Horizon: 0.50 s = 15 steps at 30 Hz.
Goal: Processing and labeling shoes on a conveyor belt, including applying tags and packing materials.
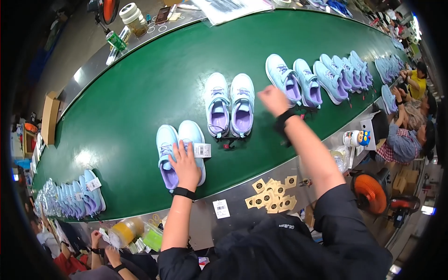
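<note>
My left hand [185,167] lies with fingers spread over a pair of light blue sneakers with lilac linings, touching the right-hand sneaker [190,132]. A white barcode tag [202,150] sticks out beside its fingers; the sneaker's mate [166,140] is to its left. My right hand [274,100] is closed above the green belt, between a middle pair and a pair farther right. What its fingers hold, if anything, is hidden. Of the middle pair, the left sneaker [217,100] and right sneaker [242,100] stand side by side, toes away from me. Near my right hand is another sneaker [282,77].
Gold square stickers [272,196] and a white barcode tag [221,209] lie on the metal edge [207,231]. More sneakers [347,74] line the green conveyor belt [126,135] on the right; others [77,198] stand at left. An orange fan [371,192] and co-workers [403,140] are at right.
</note>
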Available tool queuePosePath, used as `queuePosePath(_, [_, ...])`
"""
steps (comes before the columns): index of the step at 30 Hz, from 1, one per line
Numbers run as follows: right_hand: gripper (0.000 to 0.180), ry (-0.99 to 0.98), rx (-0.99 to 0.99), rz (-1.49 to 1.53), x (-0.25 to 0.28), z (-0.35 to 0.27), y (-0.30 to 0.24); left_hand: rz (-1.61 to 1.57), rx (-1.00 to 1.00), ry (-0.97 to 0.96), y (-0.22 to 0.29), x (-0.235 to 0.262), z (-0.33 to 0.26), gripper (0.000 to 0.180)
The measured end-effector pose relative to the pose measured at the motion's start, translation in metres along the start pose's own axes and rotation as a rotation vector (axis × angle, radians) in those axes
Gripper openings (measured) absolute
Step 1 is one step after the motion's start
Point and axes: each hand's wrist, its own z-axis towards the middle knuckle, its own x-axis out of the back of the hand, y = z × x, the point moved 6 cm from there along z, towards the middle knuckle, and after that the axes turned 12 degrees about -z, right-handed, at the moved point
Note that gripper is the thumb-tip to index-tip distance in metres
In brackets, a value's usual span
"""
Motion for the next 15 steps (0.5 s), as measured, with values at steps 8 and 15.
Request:
queuePosePath(8, [0.069, -0.114, -0.393, -0.511, 0.051, 0.033, 0.146, -0.062, 0.173, 0.235, -0.003, 0.021, 0.035, 0.063])
queuePosePath(15, [0.035, -0.210, -0.048, -0.491, 0.003, 0.030, 0.102, -0.158, 0.011, 0.141, 0.066, 0.006, 0.048, 0.050])
